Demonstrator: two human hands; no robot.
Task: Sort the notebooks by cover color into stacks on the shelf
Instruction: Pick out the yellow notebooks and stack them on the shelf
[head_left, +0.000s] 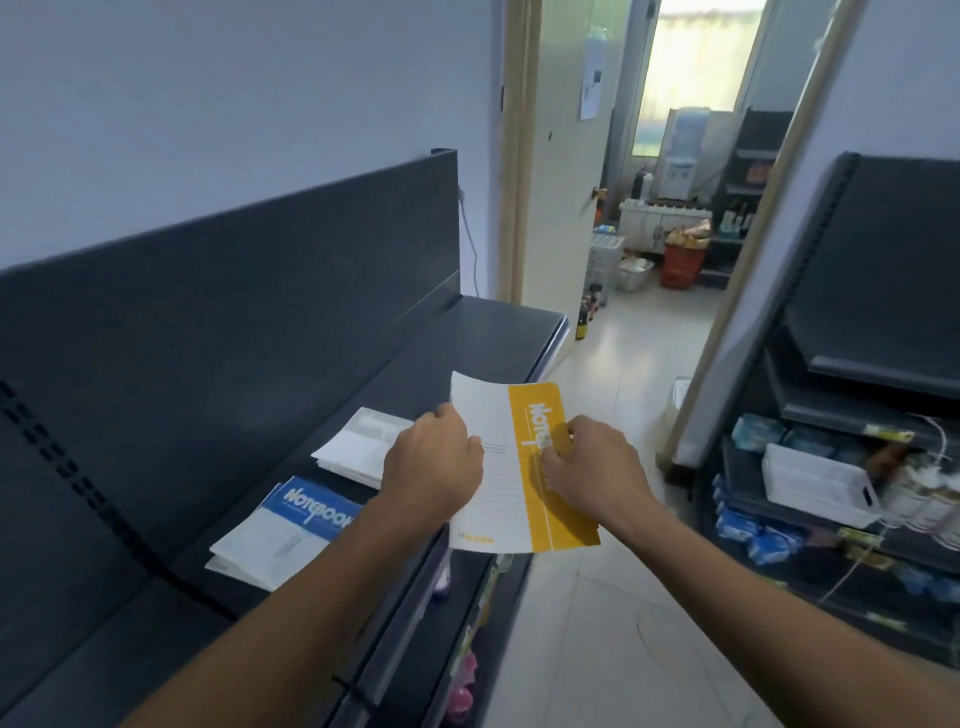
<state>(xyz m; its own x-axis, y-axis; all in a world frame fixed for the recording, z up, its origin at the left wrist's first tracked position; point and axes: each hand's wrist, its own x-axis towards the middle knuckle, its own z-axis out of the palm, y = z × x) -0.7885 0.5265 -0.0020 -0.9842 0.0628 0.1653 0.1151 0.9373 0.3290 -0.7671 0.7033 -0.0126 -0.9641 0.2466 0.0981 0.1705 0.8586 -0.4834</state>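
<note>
You pinched the yellow notebook (524, 467) at both side edges, left hand (434, 462) and right hand (589, 467) closed on it, holding it cover-up above the shelf (493, 322) edge, probably to read its colour, with the blue notebook (291, 525) stack below-left of your left hand

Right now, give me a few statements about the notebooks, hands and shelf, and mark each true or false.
1. Both hands, left hand and right hand, hold the yellow notebook. True.
2. The blue notebook lies on the shelf. True.
3. The yellow notebook rests flat on the blue one. False: it is held up, beside the shelf's front edge.
4. The shelf holds one stack only. False: a grey stack lies beyond the blue one.
</note>
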